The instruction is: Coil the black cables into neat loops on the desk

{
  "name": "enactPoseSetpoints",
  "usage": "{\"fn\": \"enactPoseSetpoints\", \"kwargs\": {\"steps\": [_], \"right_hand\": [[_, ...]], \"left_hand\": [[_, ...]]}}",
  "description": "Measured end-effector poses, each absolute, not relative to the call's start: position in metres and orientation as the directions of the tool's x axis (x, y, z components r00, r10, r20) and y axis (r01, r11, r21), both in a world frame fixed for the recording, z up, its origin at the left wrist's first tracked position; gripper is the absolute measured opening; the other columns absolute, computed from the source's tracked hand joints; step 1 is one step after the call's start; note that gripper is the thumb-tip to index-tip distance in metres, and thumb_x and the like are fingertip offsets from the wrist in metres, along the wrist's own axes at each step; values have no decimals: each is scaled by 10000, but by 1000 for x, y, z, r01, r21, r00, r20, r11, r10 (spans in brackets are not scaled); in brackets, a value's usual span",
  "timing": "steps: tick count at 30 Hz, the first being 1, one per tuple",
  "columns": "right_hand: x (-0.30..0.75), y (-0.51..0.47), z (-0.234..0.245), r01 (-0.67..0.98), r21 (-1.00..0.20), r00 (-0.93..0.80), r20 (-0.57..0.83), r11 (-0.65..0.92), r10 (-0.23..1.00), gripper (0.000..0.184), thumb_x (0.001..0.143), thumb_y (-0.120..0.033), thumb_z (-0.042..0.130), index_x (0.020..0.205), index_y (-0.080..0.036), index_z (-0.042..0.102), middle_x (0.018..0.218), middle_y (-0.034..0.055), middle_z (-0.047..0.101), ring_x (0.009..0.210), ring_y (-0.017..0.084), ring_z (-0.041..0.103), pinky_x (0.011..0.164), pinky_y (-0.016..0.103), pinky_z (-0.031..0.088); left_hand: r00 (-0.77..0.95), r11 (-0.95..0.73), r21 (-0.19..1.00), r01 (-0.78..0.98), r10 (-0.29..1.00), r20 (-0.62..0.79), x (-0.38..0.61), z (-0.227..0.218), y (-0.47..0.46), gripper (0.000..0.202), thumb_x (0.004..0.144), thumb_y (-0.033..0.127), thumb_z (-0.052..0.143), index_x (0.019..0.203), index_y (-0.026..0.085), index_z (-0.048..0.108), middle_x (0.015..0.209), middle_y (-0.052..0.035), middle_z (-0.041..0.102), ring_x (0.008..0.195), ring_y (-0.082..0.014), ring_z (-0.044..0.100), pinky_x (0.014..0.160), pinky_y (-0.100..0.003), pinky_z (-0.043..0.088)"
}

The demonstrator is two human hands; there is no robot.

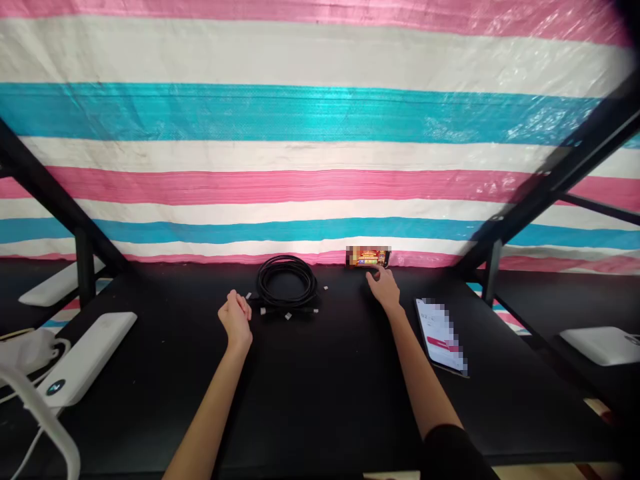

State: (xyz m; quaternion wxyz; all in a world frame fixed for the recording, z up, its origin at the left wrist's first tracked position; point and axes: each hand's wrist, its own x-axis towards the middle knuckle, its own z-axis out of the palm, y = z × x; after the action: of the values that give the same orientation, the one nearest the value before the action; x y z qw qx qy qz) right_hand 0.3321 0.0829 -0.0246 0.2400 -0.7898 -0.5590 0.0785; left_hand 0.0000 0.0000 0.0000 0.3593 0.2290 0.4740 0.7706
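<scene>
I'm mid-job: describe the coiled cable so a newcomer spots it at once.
A striped sheet rises behind the black table. Near the table's far edge, in the space between the left hand and the right hand, lies the coiled cable. Its round black loops, with pale tips showing around them, set it apart from the lit screen farther right.

Makeshift-looking work booth, exact kind of premises unclear, pink, white and blue striped plastic sheeting (pixel 300 113) stretching across the back, slanting black struts (pixel 560 173) framing both sides, plain black tabletop (pixel 310 407) between them, more black surfaces (pixel 530 303) beyond
</scene>
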Motion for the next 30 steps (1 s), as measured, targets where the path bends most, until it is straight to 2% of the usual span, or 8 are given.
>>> {"fn": "enactPoseSetpoints", "kwargs": {"steps": [4, 10, 15, 19, 22, 26, 28, 30], "right_hand": [[309, 83, -7, 844, -506, 235, 56, -176, 970, 386, 879, -430, 385, 1107, -224, 619, 1057, 76, 614, 924, 219, 582, 760, 306, 420], [227, 67, -5, 839, -545, -33, -70, -11, 997, 510, 818, -621, 413, 992, -220, 677, 901, 57, 680, 808, 217, 623, 702, 280, 442], [181, 50, -4, 906, -423, -28, -121, -26, 992, 606, 843, -598, 369, 1165, -123, 563, 1132, 170, 591, 1024, 295, 567, 821, 348, 415], [177, 44, -6, 885, -461, 0, -139, -65, 990, 638, 841, -610, 356, 1273, -157, 481, 1176, 156, 551, 1067, 294, 549, 846, 360, 403], [176, 36, -9, 869, -488, 31, -118, -85, 992, 673, 832, -632, 354, 1320, -177, 444, 1161, 133, 545, 1049, 272, 555, 838, 342, 405], [175, 25, -13, 858, -512, 11, -56, -38, 998, 615, 845, -597, 381, 1316, -211, 464, 1080, 91, 572, 1028, 240, 547, 837, 312, 400], [176, 22, -16, 853, -521, 2, -19, -11, 1000, 565, 854, -574, 387, 1296, -235, 486, 1062, 72, 581, 1013, 228, 545, 822, 300, 402], [178, 21, -20, 846, -534, 3, 16, 6, 1000, 531, 864, -551, 390, 1283, -243, 497, 1035, 55, 593, 990, 213, 550, 803, 287, 407]], "left_hand": [[-622, -314, 914, -256, 777, 92, 3, -2, -3, 476, 797, 312, 485, 376, 182, 304, 332, 66, 272, 309, -45, 258, 357, -204, 176], [-597, -310, 936, -166, 787, 156, 5, -2, -6, 529, 836, 362, 452, 358, 179, 319, 330, 52, 276, 321, -54, 258, 378, -215, 185], [-543, -301, 953, 34, 795, 270, 8, -3, -11, 570, 869, 371, 411, 334, 179, 368, 322, 34, 306, 329, -70, 300, 406, -226, 237], [-438, -297, 933, 204, 824, 358, 8, -7, -14, 552, 876, 372, 400, 359, 184, 441, 327, 24, 357, 341, -88, 355, 447, -240, 291], [-275, -348, 832, 433, 828, 489, 9, -7, -13, 437, 843, 337, 463, 435, 187, 501, 379, 24, 405, 391, -101, 376, 476, -251, 299], [66, -459, 587, 667, 821, 567, 12, -6, -12, 135, 790, 283, 545, 739, 211, 647, 769, -22, 653, 749, -171, 547, 716, -300, 383], [166, -457, 510, 729, 840, 517, 14, -9, -12, 194, 773, 310, 582, 945, 243, 645, 1053, -35, 641, 981, -215, 524, 847, -356, 348], [208, -425, 448, 787, 866, 455, 14, -13, -12, 326, 766, 352, 605, 1076, 251, 599, 1174, -50, 591, 1089, -240, 476, 896, -393, 308]]}}
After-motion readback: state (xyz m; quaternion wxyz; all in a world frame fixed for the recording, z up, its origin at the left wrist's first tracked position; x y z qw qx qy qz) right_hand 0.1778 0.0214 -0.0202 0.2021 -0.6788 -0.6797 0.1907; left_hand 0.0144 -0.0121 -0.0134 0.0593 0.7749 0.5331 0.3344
